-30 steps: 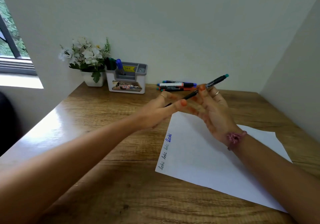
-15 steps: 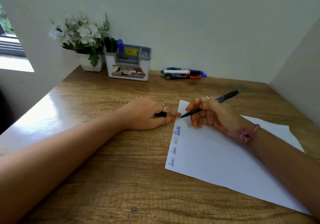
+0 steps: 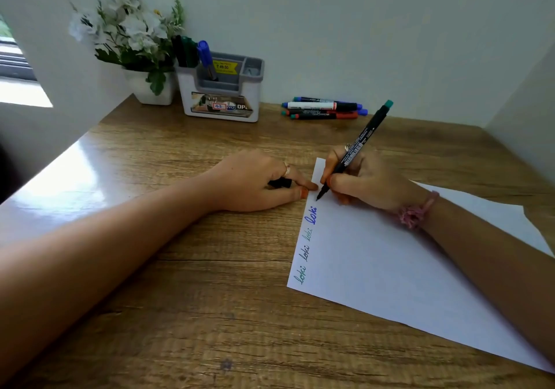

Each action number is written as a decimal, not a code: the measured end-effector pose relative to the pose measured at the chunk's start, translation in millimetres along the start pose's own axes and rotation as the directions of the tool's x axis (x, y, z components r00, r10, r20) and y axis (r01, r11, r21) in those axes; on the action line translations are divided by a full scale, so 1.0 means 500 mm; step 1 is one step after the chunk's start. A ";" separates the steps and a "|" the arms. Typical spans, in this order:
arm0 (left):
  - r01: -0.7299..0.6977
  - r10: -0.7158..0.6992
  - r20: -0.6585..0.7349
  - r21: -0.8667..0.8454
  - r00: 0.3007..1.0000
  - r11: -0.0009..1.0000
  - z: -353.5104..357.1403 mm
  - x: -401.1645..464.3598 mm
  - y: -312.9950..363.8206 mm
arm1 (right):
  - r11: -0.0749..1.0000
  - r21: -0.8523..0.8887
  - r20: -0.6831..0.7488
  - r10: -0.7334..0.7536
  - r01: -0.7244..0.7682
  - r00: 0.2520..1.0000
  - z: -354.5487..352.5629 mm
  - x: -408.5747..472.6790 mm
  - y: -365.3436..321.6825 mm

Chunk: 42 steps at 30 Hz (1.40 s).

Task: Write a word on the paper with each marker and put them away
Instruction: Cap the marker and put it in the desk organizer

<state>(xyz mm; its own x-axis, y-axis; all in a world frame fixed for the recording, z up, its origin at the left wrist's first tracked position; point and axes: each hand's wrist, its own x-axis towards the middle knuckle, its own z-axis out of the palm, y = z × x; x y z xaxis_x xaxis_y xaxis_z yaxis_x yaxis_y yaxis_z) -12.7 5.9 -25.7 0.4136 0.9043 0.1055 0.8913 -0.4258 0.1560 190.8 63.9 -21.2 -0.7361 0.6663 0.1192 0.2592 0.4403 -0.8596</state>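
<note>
A white sheet of paper [image 3: 390, 268] lies on the wooden desk, with the word "loki" written several times along its left edge. My right hand [image 3: 366, 182] grips a black marker with a teal end [image 3: 365, 139], its tip touching the paper just above the blue word. My left hand [image 3: 258, 181] rests on the desk at the paper's top left corner, fingers curled around the marker's black cap [image 3: 279, 183]. Several capped markers [image 3: 322, 108] lie in a pile at the back. A white and grey pen holder [image 3: 222, 91] holds a blue, a green and a black marker.
A white pot of white flowers [image 3: 132, 43] stands left of the pen holder, against the wall. White walls close in the desk [image 3: 180, 283] at the back and on the right. A bright window is at the far left.
Both hands came down from mid-air to the desk. The cap came off into my left hand, and my right hand turned the marker tip down onto the paper.
</note>
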 end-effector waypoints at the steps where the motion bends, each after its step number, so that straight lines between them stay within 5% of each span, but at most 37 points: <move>1: 0.002 -0.002 0.003 0.006 1.000 1.000 -0.001 0.000 0.000 | 1.000 -0.014 0.001 -0.005 0.005 1.000 0.001 -0.001 -0.003; 42: 0.008 -0.008 0.002 -0.029 1.000 1.000 0.000 -0.001 -0.001 | 0.999 -0.033 -0.048 0.014 -0.016 0.999 0.008 -0.002 -0.011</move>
<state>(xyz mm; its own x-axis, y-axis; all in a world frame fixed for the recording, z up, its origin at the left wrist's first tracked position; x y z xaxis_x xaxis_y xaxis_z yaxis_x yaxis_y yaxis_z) -13.3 5.7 -25.6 0.4066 0.9078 0.1024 0.8889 -0.4190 0.1852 187.5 58.6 -18.5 -0.7019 0.7002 0.1307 0.2911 0.4495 -0.8445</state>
